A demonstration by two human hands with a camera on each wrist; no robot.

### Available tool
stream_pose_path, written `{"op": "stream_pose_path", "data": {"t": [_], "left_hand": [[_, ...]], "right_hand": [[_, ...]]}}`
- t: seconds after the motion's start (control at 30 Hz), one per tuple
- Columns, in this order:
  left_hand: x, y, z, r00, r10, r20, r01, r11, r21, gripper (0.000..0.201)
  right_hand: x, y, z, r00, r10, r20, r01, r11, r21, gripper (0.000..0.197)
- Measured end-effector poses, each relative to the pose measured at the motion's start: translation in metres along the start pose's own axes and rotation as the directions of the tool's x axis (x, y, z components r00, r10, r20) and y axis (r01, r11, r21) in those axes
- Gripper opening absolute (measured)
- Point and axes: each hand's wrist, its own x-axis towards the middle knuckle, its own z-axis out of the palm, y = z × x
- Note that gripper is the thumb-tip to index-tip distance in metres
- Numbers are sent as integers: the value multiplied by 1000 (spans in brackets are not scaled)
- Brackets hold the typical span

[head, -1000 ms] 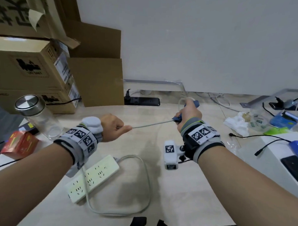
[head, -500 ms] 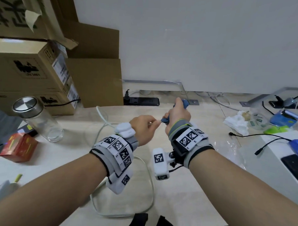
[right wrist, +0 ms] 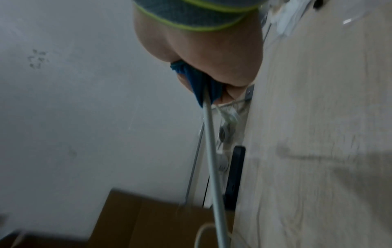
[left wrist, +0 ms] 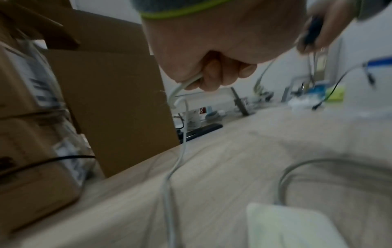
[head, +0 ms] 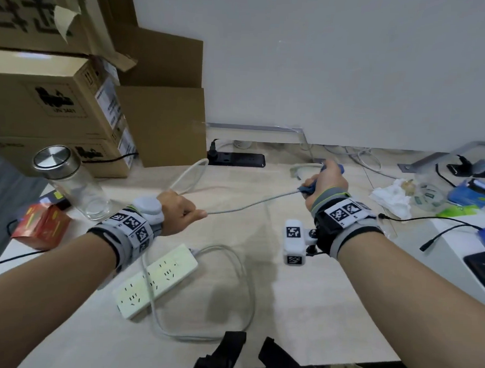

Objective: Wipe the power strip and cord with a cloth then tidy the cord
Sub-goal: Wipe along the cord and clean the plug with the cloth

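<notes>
A white power strip [head: 155, 281] lies on the desk under my left forearm. Its grey cord [head: 251, 203] runs in a loop on the desk, then stretches in the air between my two hands. My left hand [head: 181, 213] pinches the cord at centre left; in the left wrist view the cord [left wrist: 186, 83] leaves its curled fingers [left wrist: 214, 72]. My right hand [head: 326, 183] grips a blue cloth [head: 309, 189] wrapped round the cord near the back of the desk. The right wrist view shows the blue cloth [right wrist: 198, 80] closed about the cord [right wrist: 212, 151].
Cardboard boxes [head: 72, 107] stand at the back left, a glass jar [head: 69, 181] with a metal lid and a red box [head: 40, 226] in front of them. A black power strip [head: 237, 159] lies by the wall. Crumpled tissue [head: 391, 194], cables and gadgets crowd the right.
My left hand has pulled back to the left, away from the right hand. The cord between the hands is drawn out again, and the white power strip shows once more.
</notes>
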Motion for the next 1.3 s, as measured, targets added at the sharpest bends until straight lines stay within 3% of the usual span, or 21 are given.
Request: {"op": "stream_pose_path", "data": {"t": [0.07, 0.13, 0.23, 0.3, 0.37, 0.43, 0.47, 0.53, 0.63, 0.73, 0.93, 1.07, 1.2, 1.27, 1.3], "left_hand": [[0, -4, -2, 985, -106, 139, 88, 988, 128, 67], [4, 10, -2, 973, -156, 173, 130, 980, 153, 50], [10, 55, 6, 981, -165, 100, 180, 968, -174, 49], [20, 89, 3, 978, -204, 44, 199, 846, -494, 42], [35, 116, -5, 951, -301, 70, 249, 613, -750, 31], [46, 131, -14, 891, -433, 135, 327, 408, -852, 28], [50, 133, -17, 858, -499, 119, 355, 410, -840, 31], [49, 134, -21, 832, -554, -14, 361, 562, -744, 41], [39, 125, -26, 908, -353, -224, 199, 836, -512, 49], [27, 105, -31, 972, -101, -214, 49, 970, -238, 49], [7, 79, -28, 997, 19, -78, -31, 988, -153, 53], [7, 75, -37, 980, 92, 175, -92, 996, -7, 54], [19, 73, -43, 892, -77, 446, -21, 977, 212, 48], [19, 69, -38, 860, -157, 485, 41, 970, 241, 35], [16, 69, -33, 875, -169, 454, 103, 981, 166, 34]], "right_hand": [[-6, 5, 7, 999, -8, 40, 7, 1000, 17, 22], [-15, 13, 17, 996, -14, 90, 10, 999, 40, 20], [-28, 25, 30, 988, 2, 153, -13, 997, 71, 20], [-34, 33, 36, 983, 20, 185, -37, 995, 90, 22], [-37, 43, 39, 980, 22, 199, -39, 996, 82, 24], [-39, 50, 39, 979, 28, 202, -37, 998, 41, 25], [-40, 51, 39, 978, 40, 207, -45, 999, 19, 24], [-39, 51, 37, 971, 79, 227, -78, 997, -14, 24], [-34, 47, 35, 960, 125, 251, -109, 991, -74, 25], [-27, 44, 29, 962, 125, 243, -89, 984, -152, 25], [-7, 33, 16, 984, 69, 164, -46, 989, -142, 26], [-1, 31, 11, 990, 58, 130, -41, 991, -128, 23], [-8, 44, 14, 983, 67, 168, -53, 995, -84, 22], [-13, 50, 18, 971, 67, 231, -57, 997, -53, 30], [-16, 53, 19, 960, 71, 271, -62, 997, -41, 36]]}}
